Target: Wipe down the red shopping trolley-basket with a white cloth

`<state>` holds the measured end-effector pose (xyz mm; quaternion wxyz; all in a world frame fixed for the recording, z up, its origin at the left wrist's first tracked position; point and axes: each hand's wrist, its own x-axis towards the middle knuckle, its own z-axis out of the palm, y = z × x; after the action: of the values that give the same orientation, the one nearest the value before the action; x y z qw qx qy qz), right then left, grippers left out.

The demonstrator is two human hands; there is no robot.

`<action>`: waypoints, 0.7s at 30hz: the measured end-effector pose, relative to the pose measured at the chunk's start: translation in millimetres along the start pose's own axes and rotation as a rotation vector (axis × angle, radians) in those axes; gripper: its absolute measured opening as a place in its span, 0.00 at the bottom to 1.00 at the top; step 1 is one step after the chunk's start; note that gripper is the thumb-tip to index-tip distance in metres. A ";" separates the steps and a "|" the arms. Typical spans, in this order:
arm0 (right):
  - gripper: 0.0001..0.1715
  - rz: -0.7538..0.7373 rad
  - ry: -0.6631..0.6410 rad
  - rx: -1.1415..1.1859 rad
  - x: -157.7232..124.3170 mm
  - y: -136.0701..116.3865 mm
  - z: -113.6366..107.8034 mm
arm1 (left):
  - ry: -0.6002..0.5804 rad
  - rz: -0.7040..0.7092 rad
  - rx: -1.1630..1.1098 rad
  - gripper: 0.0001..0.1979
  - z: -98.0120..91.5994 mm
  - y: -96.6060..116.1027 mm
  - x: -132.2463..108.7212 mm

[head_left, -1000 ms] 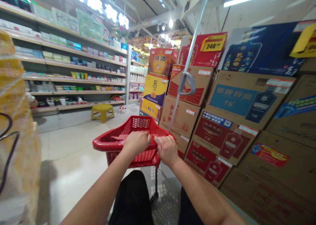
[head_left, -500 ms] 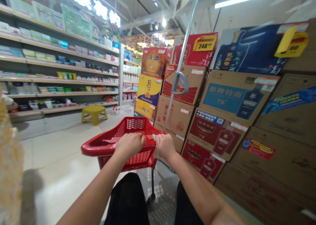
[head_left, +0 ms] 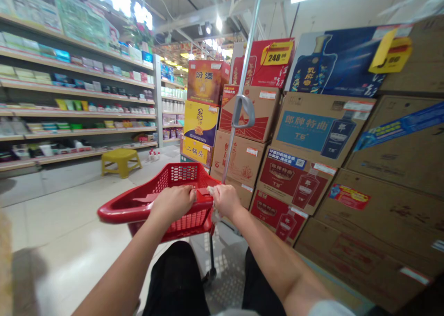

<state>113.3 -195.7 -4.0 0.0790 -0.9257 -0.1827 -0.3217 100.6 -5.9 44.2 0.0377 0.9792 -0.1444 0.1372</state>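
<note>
In front of my legs stands a red shopping cart (head_left: 120,212) with a perforated plastic basket. My left hand (head_left: 176,200) is closed around the middle of its handlebar, knuckles up. Farther right, my right hand (head_left: 225,200) is wrapped over the handlebar's right end. A pale crumpled cloth or tissue (head_left: 215,210) hangs at that end, against the right fingers. Beyond this hand a metal pole (head_left: 249,57) with a grey loop handle (head_left: 243,111) rises at a slant; its lower end is hidden.
Stacked liquor cartons (head_left: 315,126) line the right side, close to the cart. More cartons (head_left: 203,121) stand ahead. Shelves of small packaged goods (head_left: 79,108) run along the left, with a yellow stool (head_left: 120,162) before them. Pale tiled floor (head_left: 86,251) lies left of the cart.
The shelves, stool and cartons have shifted left in view and the nearby ones look slightly closer. The cart and both hands sit a little farther left, grips unchanged.
</note>
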 end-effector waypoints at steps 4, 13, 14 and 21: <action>0.17 -0.067 0.077 0.065 -21.1 1.1 3.6 | -0.008 -0.018 -0.003 0.24 -3.6 1.4 -0.1; 0.13 0.146 0.187 -0.002 -14.3 -16.0 10.8 | 0.079 0.068 0.050 0.23 2.8 4.3 3.4; 0.13 0.166 0.188 -0.022 -11.3 -18.6 11.0 | 0.116 0.081 0.054 0.22 4.2 8.7 3.4; 0.15 0.099 0.212 0.026 -15.9 -36.2 7.4 | 0.166 0.216 0.171 0.22 15.8 27.8 1.0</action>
<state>91.8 -165.0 -18.7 0.1256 -0.8932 -0.1313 -0.4113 97.4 -34.4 30.3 -0.0489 0.9430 -0.2329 0.2326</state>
